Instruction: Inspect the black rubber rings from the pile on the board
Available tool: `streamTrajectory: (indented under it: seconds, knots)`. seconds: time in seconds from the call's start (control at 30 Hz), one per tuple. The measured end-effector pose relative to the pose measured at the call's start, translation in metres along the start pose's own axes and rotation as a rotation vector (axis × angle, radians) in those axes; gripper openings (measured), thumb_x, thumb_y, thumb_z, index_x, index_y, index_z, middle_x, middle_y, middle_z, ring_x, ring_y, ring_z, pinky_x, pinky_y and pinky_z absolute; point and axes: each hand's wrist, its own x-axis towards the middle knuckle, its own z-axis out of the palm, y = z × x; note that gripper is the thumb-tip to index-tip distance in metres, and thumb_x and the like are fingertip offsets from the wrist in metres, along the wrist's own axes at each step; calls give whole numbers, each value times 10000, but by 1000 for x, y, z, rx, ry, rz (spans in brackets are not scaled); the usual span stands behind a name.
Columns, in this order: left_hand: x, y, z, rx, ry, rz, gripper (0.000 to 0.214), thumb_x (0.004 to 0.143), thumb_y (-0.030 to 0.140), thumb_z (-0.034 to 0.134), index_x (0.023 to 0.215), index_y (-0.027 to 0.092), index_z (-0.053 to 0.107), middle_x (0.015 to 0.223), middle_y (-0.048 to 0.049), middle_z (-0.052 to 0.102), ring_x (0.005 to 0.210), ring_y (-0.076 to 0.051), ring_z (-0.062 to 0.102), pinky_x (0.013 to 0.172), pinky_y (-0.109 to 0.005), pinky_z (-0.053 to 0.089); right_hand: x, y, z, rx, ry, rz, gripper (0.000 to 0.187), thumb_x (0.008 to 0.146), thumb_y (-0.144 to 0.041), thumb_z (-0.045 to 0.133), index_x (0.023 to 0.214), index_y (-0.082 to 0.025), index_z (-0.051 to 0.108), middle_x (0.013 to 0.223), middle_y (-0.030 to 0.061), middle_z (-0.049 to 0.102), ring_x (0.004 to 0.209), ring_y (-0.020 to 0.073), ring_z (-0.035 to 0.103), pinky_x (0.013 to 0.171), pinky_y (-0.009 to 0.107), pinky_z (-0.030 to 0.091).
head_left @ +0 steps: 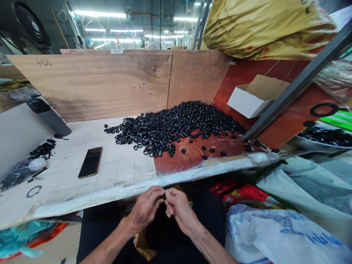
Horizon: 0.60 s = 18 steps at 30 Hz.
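Note:
My left hand (147, 206) and my right hand (179, 205) meet fingertip to fingertip just below the table's front edge, over my lap. Both are closed in a pinch. A small black piece (164, 196) shows between the fingertips, mostly covered by them, so its exact shape is hidden. On the table beyond lies a large heap of small black rings (176, 123), spread over white sheeting and a red-brown surface. Several loose black pieces (212, 150) lie apart from the heap, toward the front edge.
A phone (90, 162) lies left of the heap. At far left are a dark grey cylinder (52, 119), a bag of black parts (18, 174) and a flat ring (33, 191). Wooden boards (115, 80) wall the back. An open white box (247, 101) hangs right; plastic sacks (275, 234) lie below.

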Motion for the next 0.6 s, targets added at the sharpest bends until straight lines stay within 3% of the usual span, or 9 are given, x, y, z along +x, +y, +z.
streamTrajectory:
  seconds: [0.07, 0.2, 0.27, 0.33, 0.47, 0.53, 0.6]
  knots:
    - [-1, 2, 3, -23, -3, -25, 246, 958, 145, 592, 1176, 230, 668, 1128, -93, 719, 1044, -211, 706, 916, -336, 582, -4, -1, -4, -59, -9, -9, 450, 835, -607, 686, 725, -195, 543, 571, -49, 495, 404, 68, 342, 431, 242, 366]
    - [4, 13, 9, -353, 74, -383, 175, 919, 275, 702, 1065, 190, 657, 994, -66, 729, 860, -193, 727, 806, -314, 608, -11, 0, -12, -440, 95, -408, 300, 916, -494, 633, 916, -197, 677, 715, 19, 628, 528, 132, 526, 521, 264, 423]
    - [4, 15, 10, -418, 78, -448, 194, 907, 291, 718, 1052, 180, 652, 967, -62, 729, 829, -191, 727, 775, -308, 612, -12, 3, -12, -489, 103, -467, 273, 924, -471, 624, 930, -205, 683, 728, 17, 629, 535, 135, 535, 532, 268, 422]
    - [1, 12, 11, -288, 90, -344, 168, 916, 252, 697, 1067, 187, 662, 1001, -69, 728, 883, -201, 730, 804, -316, 612, -10, 8, -9, -388, 84, -351, 291, 924, -489, 620, 889, -202, 645, 612, -26, 554, 469, 117, 480, 502, 257, 396]
    - [-12, 5, 6, 90, 16, 27, 276, 960, 120, 570, 1213, 218, 619, 1127, -104, 719, 1055, -219, 712, 911, -342, 599, -10, 14, -4, -34, 22, 0, 378, 863, -542, 667, 763, -197, 549, 541, -71, 476, 396, 70, 348, 451, 235, 372]
    - [-14, 8, -3, 162, -107, 131, 312, 973, 89, 512, 1250, 212, 583, 1135, -119, 712, 1042, -210, 713, 878, -320, 601, -14, 11, -7, -56, -47, 95, 380, 844, -525, 672, 714, -200, 525, 519, -70, 475, 379, 67, 334, 439, 234, 365]
    - [-9, 15, -18, 165, -264, 142, 277, 974, 112, 516, 1229, 204, 579, 1118, -116, 710, 998, -201, 714, 841, -301, 594, -17, 2, -14, -277, -123, 96, 346, 879, -489, 618, 703, -202, 535, 494, -58, 488, 371, 87, 376, 438, 236, 348]
